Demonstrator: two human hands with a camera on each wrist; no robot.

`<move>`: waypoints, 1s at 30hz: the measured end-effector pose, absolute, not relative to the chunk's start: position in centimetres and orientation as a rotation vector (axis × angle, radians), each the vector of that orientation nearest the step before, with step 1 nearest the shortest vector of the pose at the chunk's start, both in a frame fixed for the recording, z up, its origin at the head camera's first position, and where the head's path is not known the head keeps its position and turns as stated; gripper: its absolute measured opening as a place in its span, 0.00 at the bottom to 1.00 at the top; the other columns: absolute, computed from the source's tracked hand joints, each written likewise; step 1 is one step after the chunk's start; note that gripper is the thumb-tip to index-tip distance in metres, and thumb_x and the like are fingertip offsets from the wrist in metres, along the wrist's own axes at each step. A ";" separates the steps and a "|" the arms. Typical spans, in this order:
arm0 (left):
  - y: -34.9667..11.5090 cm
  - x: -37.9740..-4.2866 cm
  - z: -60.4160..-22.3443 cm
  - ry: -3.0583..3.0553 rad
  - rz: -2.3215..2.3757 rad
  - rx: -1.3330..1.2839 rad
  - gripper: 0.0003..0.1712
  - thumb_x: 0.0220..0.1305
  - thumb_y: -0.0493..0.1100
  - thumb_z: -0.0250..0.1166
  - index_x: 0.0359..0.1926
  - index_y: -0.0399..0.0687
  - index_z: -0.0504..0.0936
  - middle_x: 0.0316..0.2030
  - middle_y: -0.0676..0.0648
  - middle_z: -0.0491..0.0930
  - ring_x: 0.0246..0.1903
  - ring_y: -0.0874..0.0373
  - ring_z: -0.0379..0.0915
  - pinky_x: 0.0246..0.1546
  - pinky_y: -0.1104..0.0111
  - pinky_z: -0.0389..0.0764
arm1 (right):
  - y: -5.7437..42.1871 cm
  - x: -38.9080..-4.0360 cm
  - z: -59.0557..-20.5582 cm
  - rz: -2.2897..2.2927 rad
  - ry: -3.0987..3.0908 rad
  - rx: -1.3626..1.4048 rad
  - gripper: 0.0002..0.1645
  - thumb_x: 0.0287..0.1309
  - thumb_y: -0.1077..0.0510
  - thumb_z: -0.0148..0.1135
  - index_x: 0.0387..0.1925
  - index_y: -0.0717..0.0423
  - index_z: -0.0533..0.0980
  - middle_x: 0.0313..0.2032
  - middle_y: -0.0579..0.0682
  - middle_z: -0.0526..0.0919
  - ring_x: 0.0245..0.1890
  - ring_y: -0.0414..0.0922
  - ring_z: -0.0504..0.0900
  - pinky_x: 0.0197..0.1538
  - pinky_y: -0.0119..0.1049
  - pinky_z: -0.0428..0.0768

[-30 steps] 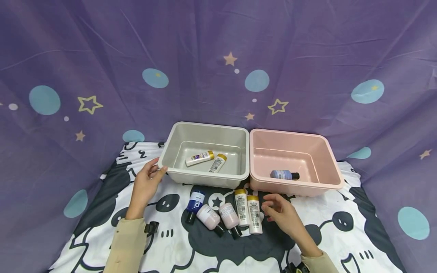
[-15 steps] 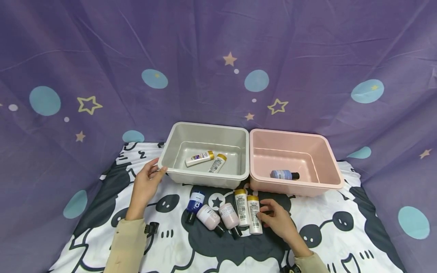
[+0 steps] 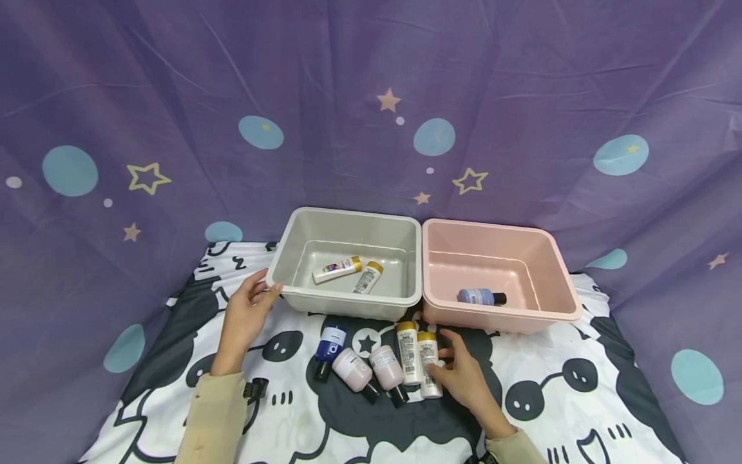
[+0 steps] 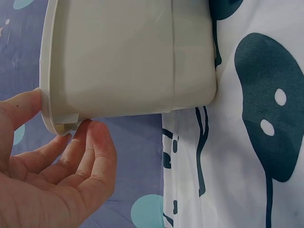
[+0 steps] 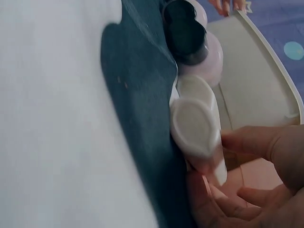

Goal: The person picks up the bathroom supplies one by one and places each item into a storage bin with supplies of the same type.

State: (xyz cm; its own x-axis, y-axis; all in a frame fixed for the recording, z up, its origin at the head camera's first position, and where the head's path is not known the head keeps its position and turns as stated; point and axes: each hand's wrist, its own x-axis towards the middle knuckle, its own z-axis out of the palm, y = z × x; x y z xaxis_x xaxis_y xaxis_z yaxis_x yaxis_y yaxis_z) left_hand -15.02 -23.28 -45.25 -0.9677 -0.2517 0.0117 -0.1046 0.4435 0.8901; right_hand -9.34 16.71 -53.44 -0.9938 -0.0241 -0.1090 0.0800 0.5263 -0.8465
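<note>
At the near left corner of the grey plastic bin [image 3: 353, 301], my left hand [image 3: 243, 319] grips the rim, thumb on one side and fingers curled under the other in the left wrist view. My right hand [image 3: 466, 377] is at the rightmost white bottle [image 3: 429, 361] with a gold cap. The right wrist view shows the thumb [image 5: 249, 141] against this bottle and fingers on its other side. Another white bottle [image 3: 409, 354] lies alongside. Left of them lie two pale pink bottles [image 3: 352, 368] with black caps and a dark blue bottle [image 3: 330, 345].
Two white gold-capped tubes [image 3: 337, 269] lie inside the grey bin. A pink bin [image 3: 498, 316] stands against its right side, holding a light blue bottle [image 3: 477, 296] with a black cap. A purple curtain [image 3: 348, 129] hangs behind the cloth-covered table [image 3: 278, 419].
My right hand has moved left from beside the rightmost white bottle and now has its thumb and fingers on it. My left hand stays on the grey bin's rim.
</note>
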 end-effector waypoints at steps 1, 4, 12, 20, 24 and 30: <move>-23.3 -15.0 -45.3 -2.546 -1.552 0.314 0.39 0.71 0.58 0.62 0.74 0.46 0.64 0.61 0.38 0.76 0.55 0.47 0.77 0.42 0.71 0.81 | 16.6 -9.3 -53.5 -1.474 2.661 0.038 0.48 0.50 0.62 0.77 0.70 0.57 0.62 0.43 0.56 0.83 0.29 0.43 0.81 0.28 0.36 0.79; -23.3 -15.0 -45.3 -2.541 -1.559 0.308 0.39 0.71 0.59 0.62 0.74 0.46 0.64 0.61 0.38 0.76 0.55 0.47 0.77 0.41 0.74 0.80 | 16.3 -9.2 -53.4 -1.464 2.684 0.022 0.50 0.50 0.62 0.77 0.71 0.56 0.60 0.44 0.58 0.82 0.31 0.43 0.81 0.30 0.36 0.78; -23.2 -15.1 -45.3 -2.527 -1.600 0.327 0.40 0.70 0.59 0.63 0.74 0.47 0.64 0.62 0.38 0.75 0.56 0.48 0.77 0.42 0.74 0.81 | 16.0 -9.2 -53.5 -1.471 2.676 0.072 0.45 0.49 0.62 0.78 0.67 0.62 0.66 0.46 0.59 0.82 0.33 0.44 0.80 0.31 0.36 0.79; -23.1 -15.2 -45.1 -2.519 -1.630 0.342 0.38 0.71 0.57 0.63 0.74 0.46 0.63 0.62 0.37 0.74 0.56 0.47 0.77 0.43 0.69 0.83 | 16.0 -9.4 -53.3 -1.517 2.644 0.093 0.43 0.48 0.64 0.78 0.65 0.62 0.68 0.46 0.58 0.81 0.34 0.45 0.81 0.33 0.36 0.81; -23.1 -15.2 -45.1 -2.517 -1.637 0.343 0.37 0.71 0.54 0.63 0.75 0.46 0.63 0.62 0.37 0.74 0.56 0.47 0.77 0.43 0.67 0.84 | 16.0 -9.5 -53.1 -1.513 2.652 0.097 0.40 0.48 0.64 0.78 0.62 0.63 0.70 0.46 0.59 0.82 0.35 0.46 0.82 0.35 0.39 0.82; -23.1 -15.1 -45.1 -2.521 -1.637 0.357 0.39 0.70 0.58 0.63 0.75 0.47 0.63 0.62 0.37 0.74 0.56 0.47 0.77 0.43 0.67 0.84 | 16.2 -9.6 -53.5 -1.588 2.580 0.143 0.37 0.49 0.65 0.77 0.61 0.62 0.72 0.46 0.58 0.82 0.36 0.47 0.83 0.36 0.39 0.84</move>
State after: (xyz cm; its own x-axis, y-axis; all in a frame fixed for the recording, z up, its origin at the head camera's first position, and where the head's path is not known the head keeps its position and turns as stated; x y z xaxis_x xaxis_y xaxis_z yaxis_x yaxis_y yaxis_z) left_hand -15.10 -23.15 -45.08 -0.9658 -0.2572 -0.0321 -0.1339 0.3893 0.9113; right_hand -9.60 16.17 -53.54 -0.9897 0.0235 -0.1415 0.1369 0.4488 -0.8831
